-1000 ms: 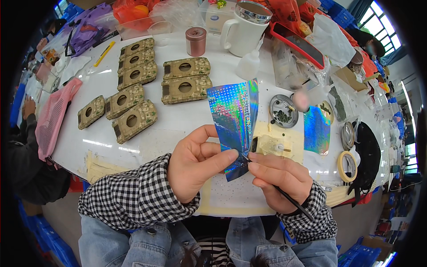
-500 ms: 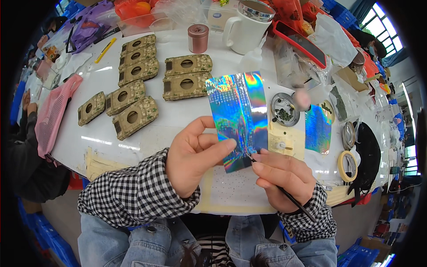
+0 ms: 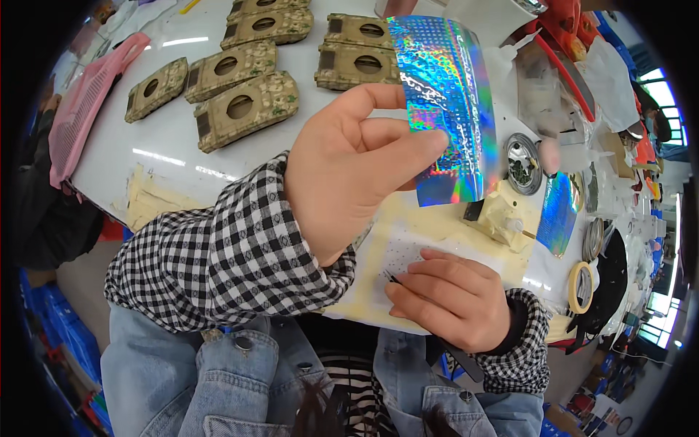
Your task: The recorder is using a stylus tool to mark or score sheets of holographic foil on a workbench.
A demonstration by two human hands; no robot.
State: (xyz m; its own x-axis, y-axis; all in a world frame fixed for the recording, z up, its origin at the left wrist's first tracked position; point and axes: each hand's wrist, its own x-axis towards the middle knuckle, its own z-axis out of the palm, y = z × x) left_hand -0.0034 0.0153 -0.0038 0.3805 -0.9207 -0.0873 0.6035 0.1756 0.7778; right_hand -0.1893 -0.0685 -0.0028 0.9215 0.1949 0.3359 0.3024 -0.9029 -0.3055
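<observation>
Left hand (image 3: 357,164) is pinching the holographic sheet (image 3: 444,109) at its lower left, thumb lying across the front, the grip closed. Sheet is hanging up off the surface (image 3: 109,153), its long axis running away from the person, lower end leaning a bit right. Right hand (image 3: 451,302) is staying out of contact: it's sitting below the sheet's bottom edge, clear gap between. So left is the nearer one, touching; from the right hand, the sheet is lying straight ahead and higher up. Right fingers are curling closed round a thin dark tool (image 3: 394,278), tip pointing forward-left over a speckled white paper (image 3: 393,255).

Hard to make out: left fingertips are hiding behind the sheet; its back isn't showing. Glare is muddling the sheet's print. Can't tell whether the tool tip is touching the paper, and the right palm is covering the tool's middle. Sheet is blocking the right ends of two camouflage hulls (image 3: 338,62); the farthest hull (image 3: 255,6) is running out of frame, as is a white mug (image 3: 495,14).
</observation>
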